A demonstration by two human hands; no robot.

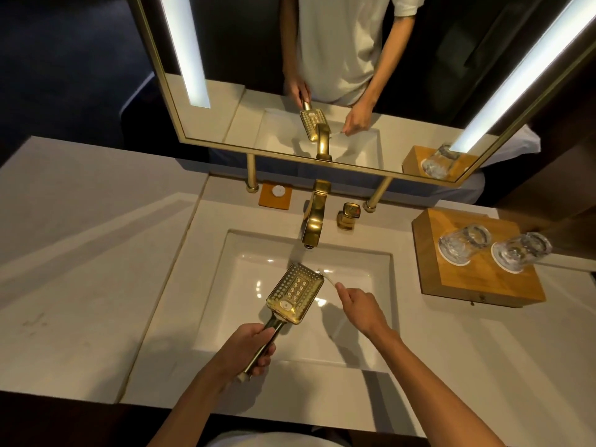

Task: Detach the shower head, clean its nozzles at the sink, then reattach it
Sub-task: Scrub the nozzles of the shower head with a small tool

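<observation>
Shower head (295,293) above left hand (250,348).

Gold dotted shower head (295,293), white sink (245,285)

Pale stone vanity counter (80,253), set against dark walls. Gold-framed mirror (245,43), carried on two gold posts, fitted with two vertical lit strips. Gold faucet (314,217) and square gold handle (348,214) mounted behind the basin. Wooden coaster (275,195) placed left of the faucet. Wooden box (477,266) at right, topped by two upturned glasses (464,243).
</observation>
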